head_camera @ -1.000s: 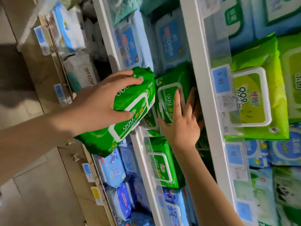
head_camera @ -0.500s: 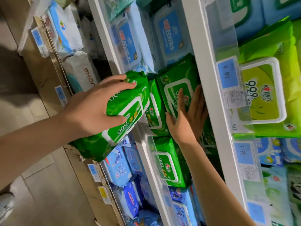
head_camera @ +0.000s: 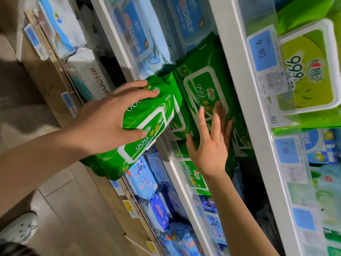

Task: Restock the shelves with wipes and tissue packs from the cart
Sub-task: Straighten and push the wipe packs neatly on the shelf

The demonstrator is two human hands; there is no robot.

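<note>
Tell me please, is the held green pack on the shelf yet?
Not yet: the left hand grips the green pack, most of it outside the shelf edge.

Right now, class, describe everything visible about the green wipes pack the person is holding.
The green pack is soft, glossy plastic film with a white-outlined flap lid and white "999" print. It is tilted, its upper end against a matching shelved pack. The left hand grips it, fingers over the top edge, thumb on the printed face.

White shelf [head_camera: 241, 93] w/ green wipes pks [head_camera: 203, 84], blue pks [head_camera: 186, 24]
</note>
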